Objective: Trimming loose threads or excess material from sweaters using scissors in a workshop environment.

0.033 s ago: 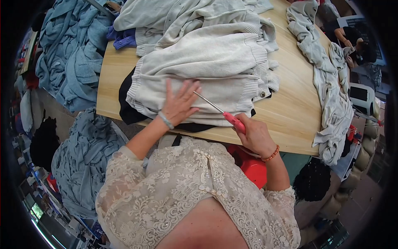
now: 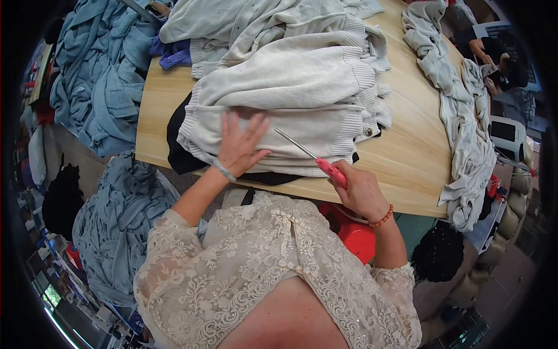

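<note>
My left hand (image 2: 241,142) lies with fingers spread on a cream knitted garment (image 2: 302,125) with ribbed edges; the fingertips are a little blurred. My right hand (image 2: 361,189) is wrapped round the handle of a pink-handled tool with a thin metal rod (image 2: 325,166). The rod slants up and left over the garment, its tip to the right of my left fingers. I cannot tell whether the tip touches the knit. Beneath the garment, black cloth (image 2: 179,139) sticks out at the left and along the near side.
More cream knitwear (image 2: 273,29) is heaped farther back on the wooden table (image 2: 407,151). Pale garments (image 2: 459,128) lie along its right edge. Blue-grey garments (image 2: 107,75) are piled at the left. A red object (image 2: 356,238) shows below the table edge. Another person (image 2: 497,58) is at far right.
My left hand has slid slightly left over the garment, away from the rod's tip. The tool in my right hand has shifted a little to the right and down.
</note>
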`<state>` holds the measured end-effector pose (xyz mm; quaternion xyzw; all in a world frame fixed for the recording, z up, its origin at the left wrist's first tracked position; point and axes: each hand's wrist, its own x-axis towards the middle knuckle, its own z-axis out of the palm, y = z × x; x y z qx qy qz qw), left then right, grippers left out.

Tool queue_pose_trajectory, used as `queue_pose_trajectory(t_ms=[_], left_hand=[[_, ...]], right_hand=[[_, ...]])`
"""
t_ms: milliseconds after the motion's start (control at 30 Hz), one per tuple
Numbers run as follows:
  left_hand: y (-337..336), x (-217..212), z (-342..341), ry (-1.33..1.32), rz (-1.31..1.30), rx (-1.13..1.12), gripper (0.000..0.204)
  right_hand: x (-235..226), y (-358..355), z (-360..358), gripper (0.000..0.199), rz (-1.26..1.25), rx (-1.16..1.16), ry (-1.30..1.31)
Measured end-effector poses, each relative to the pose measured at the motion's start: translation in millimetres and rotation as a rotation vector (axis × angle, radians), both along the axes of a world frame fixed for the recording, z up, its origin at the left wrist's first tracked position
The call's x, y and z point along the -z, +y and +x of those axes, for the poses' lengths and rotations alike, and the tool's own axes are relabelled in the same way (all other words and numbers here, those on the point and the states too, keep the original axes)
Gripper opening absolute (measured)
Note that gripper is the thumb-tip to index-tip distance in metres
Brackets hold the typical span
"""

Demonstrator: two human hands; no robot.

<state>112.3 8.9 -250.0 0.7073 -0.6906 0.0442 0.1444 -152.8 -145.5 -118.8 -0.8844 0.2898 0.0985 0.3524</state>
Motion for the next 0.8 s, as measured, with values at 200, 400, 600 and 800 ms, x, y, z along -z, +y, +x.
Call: queue_pose_trajectory(t_ms=[200,400,600,800], left_hand=[[35,19,61,0.111,0.057,-0.421,0.046],[36,29,113,0.458,-0.076,-0.626,0.044],[61,30,126,0.952,-0.060,-0.591,0.039],[97,14,112,1.569,0.083,-0.648,0.022]], right_hand=[[8,18,30,0.027,0.052,-0.134,-0.043],[20,34,79,0.029,0.029,-0.180,-0.128],[27,46,90,0.028,0.017,-0.171,-0.154],[22,50,95,0.027,0.128,-0.241,-0.122]])
